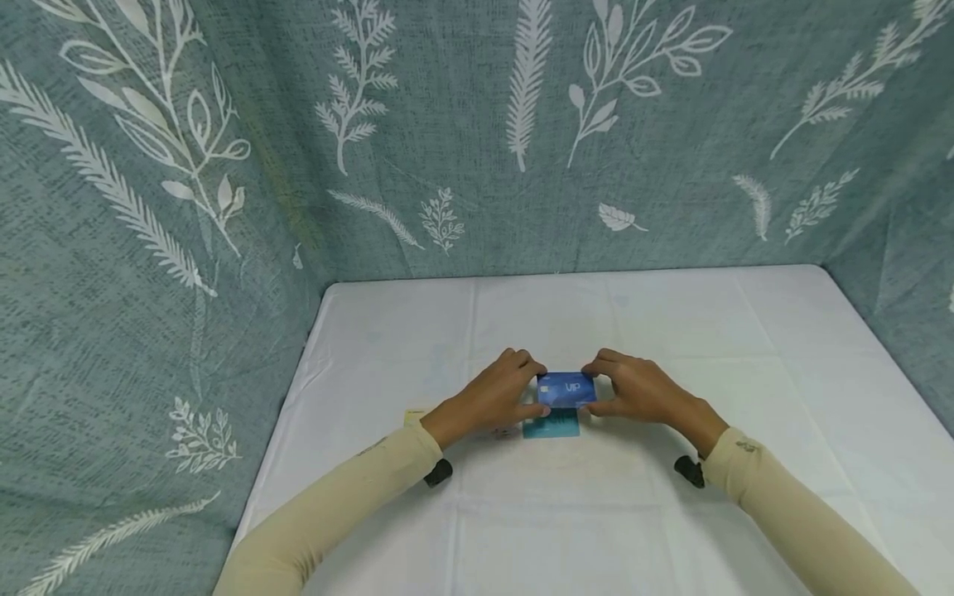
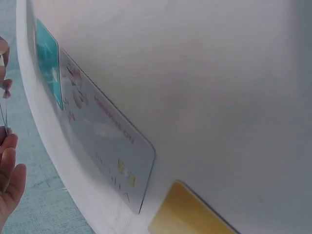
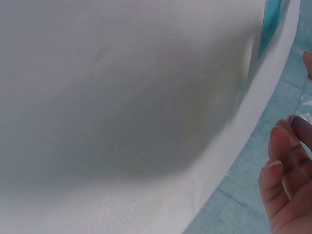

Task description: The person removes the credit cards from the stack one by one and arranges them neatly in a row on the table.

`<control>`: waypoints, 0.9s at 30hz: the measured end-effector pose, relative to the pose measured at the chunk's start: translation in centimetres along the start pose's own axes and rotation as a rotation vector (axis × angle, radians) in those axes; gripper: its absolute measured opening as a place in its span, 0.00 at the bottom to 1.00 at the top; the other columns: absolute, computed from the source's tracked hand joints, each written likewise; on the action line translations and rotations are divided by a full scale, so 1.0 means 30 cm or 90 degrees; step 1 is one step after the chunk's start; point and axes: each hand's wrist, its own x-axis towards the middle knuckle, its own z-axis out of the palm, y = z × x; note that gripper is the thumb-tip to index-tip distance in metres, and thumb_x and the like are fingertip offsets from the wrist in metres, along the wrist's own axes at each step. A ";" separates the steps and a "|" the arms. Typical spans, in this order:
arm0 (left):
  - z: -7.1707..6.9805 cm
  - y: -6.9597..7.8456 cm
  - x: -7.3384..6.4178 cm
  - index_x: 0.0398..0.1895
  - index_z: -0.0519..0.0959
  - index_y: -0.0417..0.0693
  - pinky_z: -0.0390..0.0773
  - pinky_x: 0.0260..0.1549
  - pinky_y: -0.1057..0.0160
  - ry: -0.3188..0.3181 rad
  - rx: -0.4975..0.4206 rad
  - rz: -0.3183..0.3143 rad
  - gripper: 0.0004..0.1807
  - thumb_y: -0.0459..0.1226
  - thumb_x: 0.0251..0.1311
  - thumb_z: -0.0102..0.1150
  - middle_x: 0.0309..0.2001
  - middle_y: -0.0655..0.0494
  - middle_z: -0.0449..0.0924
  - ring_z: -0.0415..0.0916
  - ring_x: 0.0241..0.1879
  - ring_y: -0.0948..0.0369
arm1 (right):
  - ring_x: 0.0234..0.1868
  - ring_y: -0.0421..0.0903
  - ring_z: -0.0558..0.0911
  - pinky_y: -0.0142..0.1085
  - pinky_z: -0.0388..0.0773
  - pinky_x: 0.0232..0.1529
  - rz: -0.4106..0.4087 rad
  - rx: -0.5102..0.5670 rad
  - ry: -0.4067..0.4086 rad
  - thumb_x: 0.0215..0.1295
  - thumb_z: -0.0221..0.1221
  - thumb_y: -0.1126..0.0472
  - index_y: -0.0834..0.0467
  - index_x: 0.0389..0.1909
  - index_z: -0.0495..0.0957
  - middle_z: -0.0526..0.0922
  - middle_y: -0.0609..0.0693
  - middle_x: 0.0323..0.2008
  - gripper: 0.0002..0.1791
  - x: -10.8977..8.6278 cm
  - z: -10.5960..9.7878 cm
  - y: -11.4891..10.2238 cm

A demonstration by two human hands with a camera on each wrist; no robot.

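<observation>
A blue card with "VIP" and a chip point(image 1: 566, 390) is held up between both hands, its face towards the head camera. My left hand point(image 1: 498, 389) pinches its left edge between thumb and fingers, while my right hand point(image 1: 632, 389) pinches the right edge the same way. Below it, a teal card point(image 1: 551, 425) on the table is partly covered by the blue one in the head view. To its left lie a whitish card with a gold chip point(image 2: 105, 129) and a golden-yellow card point(image 2: 187, 214); the left arm hides much of both in the head view.
A white cloth covers the table point(image 1: 596, 513). Grey-green curtains with white leaf prints point(image 1: 477, 124) hang behind it and along both sides. Small black devices sit under the left wrist point(image 1: 438, 473) and the right wrist point(image 1: 689, 472).
</observation>
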 end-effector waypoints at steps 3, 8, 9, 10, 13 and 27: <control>0.003 0.002 0.003 0.63 0.76 0.44 0.75 0.53 0.61 -0.001 0.001 0.002 0.33 0.54 0.62 0.67 0.55 0.51 0.77 0.71 0.52 0.57 | 0.26 0.34 0.71 0.29 0.72 0.27 -0.002 0.003 0.002 0.53 0.74 0.44 0.59 0.52 0.83 0.82 0.47 0.43 0.30 -0.005 0.002 0.007; 0.006 0.009 0.008 0.63 0.76 0.44 0.76 0.53 0.61 -0.003 0.002 0.006 0.33 0.54 0.62 0.67 0.54 0.51 0.77 0.71 0.51 0.57 | 0.26 0.34 0.70 0.28 0.71 0.27 -0.002 0.002 0.004 0.52 0.74 0.45 0.58 0.51 0.84 0.81 0.47 0.42 0.29 -0.014 -0.002 0.011; 0.006 0.012 0.009 0.63 0.76 0.43 0.76 0.53 0.61 -0.003 0.001 0.007 0.33 0.54 0.62 0.67 0.55 0.50 0.77 0.71 0.51 0.57 | 0.26 0.33 0.70 0.28 0.71 0.27 -0.001 0.001 0.005 0.52 0.74 0.45 0.58 0.51 0.84 0.81 0.46 0.42 0.29 -0.016 -0.004 0.012; 0.006 0.014 0.011 0.63 0.76 0.43 0.76 0.53 0.61 -0.004 0.003 0.008 0.33 0.54 0.62 0.66 0.55 0.50 0.77 0.71 0.52 0.57 | 0.26 0.33 0.70 0.28 0.71 0.27 0.000 0.000 0.006 0.52 0.74 0.45 0.58 0.51 0.84 0.82 0.46 0.42 0.29 -0.019 -0.006 0.013; 0.008 0.019 0.017 0.64 0.75 0.42 0.75 0.54 0.60 -0.008 0.005 0.007 0.34 0.54 0.63 0.66 0.56 0.49 0.76 0.71 0.52 0.56 | 0.25 0.32 0.70 0.28 0.71 0.26 -0.002 0.001 0.007 0.52 0.74 0.46 0.58 0.51 0.84 0.82 0.47 0.42 0.29 -0.023 -0.015 0.015; 0.013 0.034 0.040 0.66 0.73 0.44 0.75 0.56 0.61 -0.023 -0.015 -0.009 0.33 0.53 0.64 0.64 0.58 0.50 0.74 0.69 0.54 0.56 | 0.25 0.32 0.70 0.28 0.71 0.26 -0.002 -0.001 -0.004 0.55 0.73 0.46 0.59 0.52 0.83 0.82 0.48 0.43 0.28 -0.033 -0.044 0.033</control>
